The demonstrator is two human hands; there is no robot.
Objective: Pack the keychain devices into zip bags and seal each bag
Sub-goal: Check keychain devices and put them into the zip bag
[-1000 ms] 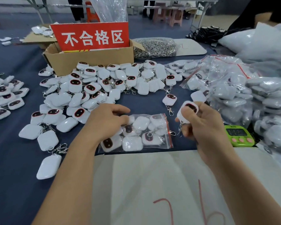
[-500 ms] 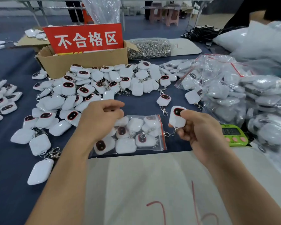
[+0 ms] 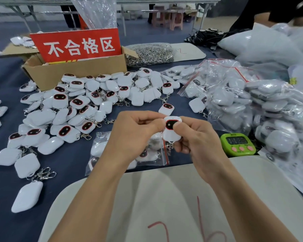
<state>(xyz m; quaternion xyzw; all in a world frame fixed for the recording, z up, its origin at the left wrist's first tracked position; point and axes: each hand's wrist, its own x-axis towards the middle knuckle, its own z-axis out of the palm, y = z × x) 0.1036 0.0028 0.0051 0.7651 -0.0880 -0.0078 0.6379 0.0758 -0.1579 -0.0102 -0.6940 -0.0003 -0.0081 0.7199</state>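
Both hands meet on one white keychain device (image 3: 171, 131), held face-up above the table (image 3: 3, 172): the left hand (image 3: 135, 135) pinches its left edge while the right hand (image 3: 198, 144) grips the other side, thumb pressed by the dark screen, the clasp (image 3: 169, 148) dangling below. Under them lies a part-filled zip bag (image 3: 100, 147), with a loose pile of devices (image 3: 87, 105) to the left in front of a cardboard box (image 3: 77, 74), a heap of packed bags (image 3: 243, 102) to the right, and a green timer (image 3: 238, 144) near the right hand
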